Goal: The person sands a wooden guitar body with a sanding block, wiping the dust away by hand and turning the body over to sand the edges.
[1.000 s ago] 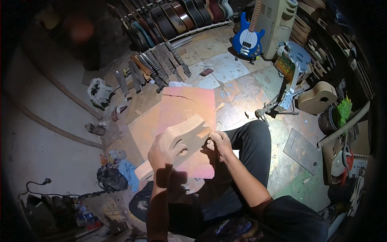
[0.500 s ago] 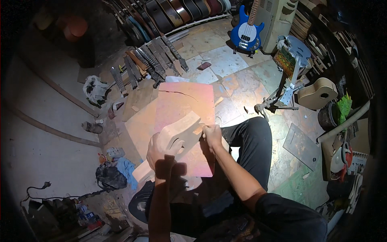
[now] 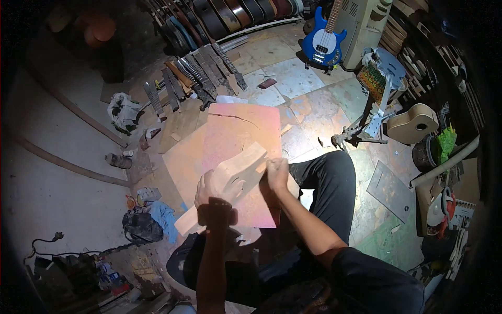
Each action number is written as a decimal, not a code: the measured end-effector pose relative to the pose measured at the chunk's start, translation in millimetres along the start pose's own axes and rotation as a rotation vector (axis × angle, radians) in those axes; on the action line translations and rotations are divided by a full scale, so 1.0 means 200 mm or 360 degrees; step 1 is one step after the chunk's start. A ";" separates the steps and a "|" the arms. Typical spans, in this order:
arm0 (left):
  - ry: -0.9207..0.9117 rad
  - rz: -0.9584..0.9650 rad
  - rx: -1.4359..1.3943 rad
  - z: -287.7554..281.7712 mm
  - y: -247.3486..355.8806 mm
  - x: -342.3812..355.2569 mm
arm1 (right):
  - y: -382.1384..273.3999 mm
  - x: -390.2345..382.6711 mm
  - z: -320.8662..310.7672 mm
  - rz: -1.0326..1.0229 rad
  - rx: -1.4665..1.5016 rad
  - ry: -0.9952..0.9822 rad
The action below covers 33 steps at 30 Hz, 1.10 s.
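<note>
A pale, thick wooden piece with a curved outline (image 3: 244,158) slants across my lap, over a pink-orange board (image 3: 246,125) on the floor. My left hand (image 3: 210,191) is closed on its left side, with the thumb on the upper face near a dark slot. At its right edge, my right hand (image 3: 277,172) makes a fist round a small light-wood-coloured piece (image 3: 261,167), whose end shows at the knuckles. The rest of that small piece is hidden, so its kind is unclear. The large piece's lower-left end stretches past my left wrist.
Several guitar necks (image 3: 196,78) lie ahead on the tiled floor. A blue bass guitar (image 3: 323,44) stands at the far side. To the right are a metal stand (image 3: 361,131), a small pale guitar body (image 3: 413,124) and a grey panel (image 3: 388,191). A blue cloth (image 3: 164,217) lies at left.
The view has shifted slightly. My right hand and the small piece have moved slightly down along the wooden piece's edge. Both hands keep their holds.
</note>
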<state>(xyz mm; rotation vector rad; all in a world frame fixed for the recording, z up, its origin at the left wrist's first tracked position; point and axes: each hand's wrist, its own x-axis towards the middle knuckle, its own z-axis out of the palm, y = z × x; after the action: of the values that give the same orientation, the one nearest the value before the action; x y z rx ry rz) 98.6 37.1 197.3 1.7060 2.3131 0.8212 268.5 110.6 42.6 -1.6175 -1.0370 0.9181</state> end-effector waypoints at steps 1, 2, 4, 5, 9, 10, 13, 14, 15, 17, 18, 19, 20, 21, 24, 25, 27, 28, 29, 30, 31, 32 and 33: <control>-0.0065 -0.0078 0.0014 0.01 0.00 -0.02 | 0.02 -0.03 0.00 -0.0100 -0.0090 -0.0034; -0.0063 -0.0067 -0.0016 0.02 0.00 -0.03 | 0.04 -0.05 -0.02 0.0003 -0.0005 -0.0220; 0.0018 0.0052 -0.0121 0.04 0.00 0.00 | 0.08 0.09 -0.06 0.0173 0.0072 -0.0043; 0.0055 0.0106 -0.0145 0.03 0.00 0.01 | 0.04 0.12 -0.07 0.0266 0.0116 0.0036; 0.0123 0.0243 -0.0133 0.00 0.00 0.05 | 0.04 -0.07 0.01 0.0084 -0.0038 -0.0288; 0.0137 0.0304 -0.0129 0.01 0.01 0.05 | 0.03 -0.02 -0.06 -0.0133 -0.0077 -0.0297; 0.0102 0.0178 -0.0198 0.04 0.01 0.05 | 0.06 0.09 -0.04 0.0122 -0.0020 0.0095; 0.0076 0.0089 -0.0240 0.05 0.01 0.05 | 0.11 0.04 -0.01 -0.0056 -0.0074 0.0024; 0.0073 0.0080 -0.0254 0.04 0.00 0.05 | 0.08 -0.01 0.03 -0.0249 -0.0112 -0.0063; 0.0067 0.0063 -0.0282 0.00 -0.01 0.06 | 0.04 -0.01 0.00 0.0164 0.0032 -0.0248; 0.0068 0.0082 -0.0263 0.00 0.00 0.06 | 0.02 0.07 -0.03 0.0214 0.0076 -0.0172; 0.0069 0.0102 -0.0242 0.00 0.02 0.07 | 0.01 0.12 -0.04 0.0263 0.0120 -0.0097; 0.0069 0.0121 -0.0220 0.01 0.02 0.07 | 0.00 0.09 -0.03 0.0231 0.0322 0.0050; 0.0085 0.0150 -0.0216 0.00 0.01 0.07 | 0.02 0.04 -0.01 0.0190 0.0210 -0.0071; 0.0136 0.0188 -0.0186 0.02 -0.04 0.06 | 0.05 -0.02 -0.03 -0.0133 -0.0166 -0.0339; 0.0141 0.0192 -0.0169 0.02 -0.02 0.06 | 0.06 0.08 -0.05 -0.0179 -0.0102 -0.0272; 0.0140 0.0201 -0.0162 0.03 -0.01 0.06 | 0.02 0.13 -0.06 0.0297 0.0020 0.0015; 0.0134 0.0208 -0.0174 0.04 0.00 0.07 | 0.09 0.10 -0.04 0.0070 -0.0066 -0.0033; 0.0127 0.0214 -0.0187 0.05 0.00 0.07 | 0.13 0.05 -0.03 -0.0157 -0.0154 -0.0079; 0.0128 0.0170 -0.0212 0.02 0.00 0.06 | 0.07 -0.02 -0.03 0.0003 -0.0133 -0.0331; 0.0128 0.0125 -0.0237 -0.01 -0.01 0.06 | 0.08 0.01 -0.01 0.0041 -0.0114 -0.0284; 0.0120 0.0099 -0.0283 -0.01 0.01 0.07 | 0.08 0.10 -0.03 0.0075 -0.0102 -0.0210; 0.0124 0.0124 -0.0267 0.00 0.02 0.06 | 0.08 0.15 -0.05 0.0110 -0.0091 -0.0136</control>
<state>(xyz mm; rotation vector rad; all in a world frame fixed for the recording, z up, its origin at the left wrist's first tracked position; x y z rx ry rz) 97.2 49.6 201.7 1.7299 2.1662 1.0817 291.0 132.8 27.7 -1.6827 -1.0800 1.0195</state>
